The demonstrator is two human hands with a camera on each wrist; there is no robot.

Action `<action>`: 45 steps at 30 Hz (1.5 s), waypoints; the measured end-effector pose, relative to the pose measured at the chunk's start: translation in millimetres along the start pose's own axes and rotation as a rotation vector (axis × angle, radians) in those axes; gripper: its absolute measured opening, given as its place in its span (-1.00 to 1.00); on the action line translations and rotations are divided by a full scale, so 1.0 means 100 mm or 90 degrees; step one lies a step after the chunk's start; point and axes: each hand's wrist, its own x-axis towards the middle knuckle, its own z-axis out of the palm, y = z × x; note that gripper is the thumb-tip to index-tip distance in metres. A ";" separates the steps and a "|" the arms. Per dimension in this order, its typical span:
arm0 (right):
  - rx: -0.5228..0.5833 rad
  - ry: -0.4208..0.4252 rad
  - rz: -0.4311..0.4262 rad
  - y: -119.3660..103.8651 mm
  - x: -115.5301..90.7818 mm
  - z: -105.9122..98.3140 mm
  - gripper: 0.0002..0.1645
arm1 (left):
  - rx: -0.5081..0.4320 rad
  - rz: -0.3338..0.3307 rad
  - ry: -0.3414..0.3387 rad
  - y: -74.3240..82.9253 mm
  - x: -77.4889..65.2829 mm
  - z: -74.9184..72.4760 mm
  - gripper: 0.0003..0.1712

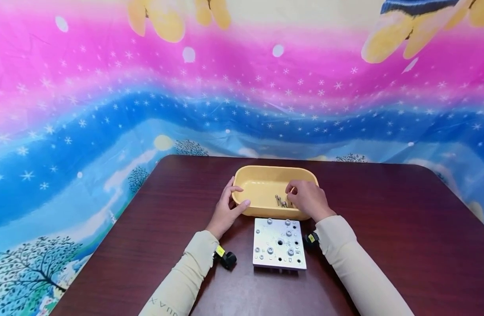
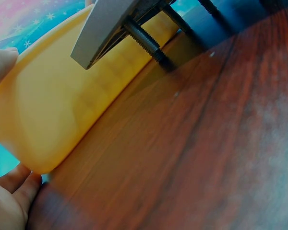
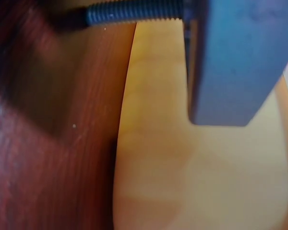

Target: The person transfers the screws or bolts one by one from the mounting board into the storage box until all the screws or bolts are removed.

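Apparently picking screws [image 1: 279, 201] from yellow tray [image 1: 261, 212], gripping its end with left hand [image 1: 224, 211]. Cannot tell any screw inside curled fingers of right hand [image 1: 309, 198]; next, probably needing firm pinch.

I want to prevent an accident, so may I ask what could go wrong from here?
The right hand reaches in beside small screws in the tray; one could slip from its fingers.
The tray sits close to the plate, so if the left hand shifts it, the two might bump.
Bolts stick out under the plate; a knock could perhaps scratch the table.
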 end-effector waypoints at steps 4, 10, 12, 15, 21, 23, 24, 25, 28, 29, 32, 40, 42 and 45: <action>-0.004 -0.001 0.008 -0.01 0.01 -0.01 -0.89 | -0.002 0.010 -0.003 0.00 0.00 0.00 -0.48; -0.010 -0.003 0.011 -0.01 0.01 0.00 -0.87 | 0.002 0.015 -0.002 -0.01 0.00 0.00 -0.47; -0.012 -0.004 0.011 -0.02 0.01 0.00 -0.87 | 0.002 0.013 -0.001 -0.01 0.00 0.00 -0.46; -0.013 -0.004 0.011 -0.02 0.01 0.00 -0.86 | 0.001 0.011 0.000 -0.01 0.00 -0.01 -0.49; -0.013 -0.001 0.012 -0.03 0.01 0.00 -0.84 | 0.004 0.008 -0.002 0.00 -0.01 -0.02 -0.47; -0.014 -0.001 0.011 -0.03 0.00 0.00 -0.83 | 0.004 0.007 0.000 0.00 -0.01 -0.01 -0.47; -0.014 -0.001 0.010 -0.02 0.00 -0.01 -0.83 | 0.002 0.008 0.001 0.00 -0.01 -0.01 -0.47; -0.015 -0.001 0.011 -0.03 0.00 -0.01 -0.83 | 0.001 0.009 0.001 0.00 -0.01 -0.01 -0.47; -0.012 -0.004 0.012 -0.02 -0.01 -0.02 -0.81 | -0.002 0.011 0.002 0.00 0.00 0.00 -0.49; -0.010 -0.005 0.013 -0.02 -0.01 -0.02 -0.81 | -0.003 0.011 0.001 -0.01 0.00 0.00 -0.50; -0.006 -0.006 0.014 -0.01 -0.01 -0.02 -0.82 | -0.002 0.011 -0.002 -0.01 -0.01 0.00 -0.52; 0.036 0.000 -0.024 -0.02 -0.01 -0.04 -0.78 | -0.002 0.015 -0.003 -0.01 -0.01 -0.01 -0.49; 0.048 0.005 -0.038 -0.02 -0.01 -0.07 -0.77 | -0.002 0.016 -0.005 -0.02 0.00 0.00 -0.50; 0.063 0.015 -0.058 -0.03 -0.03 -0.13 -0.78 | -0.003 0.019 -0.008 -0.03 0.00 0.00 -0.52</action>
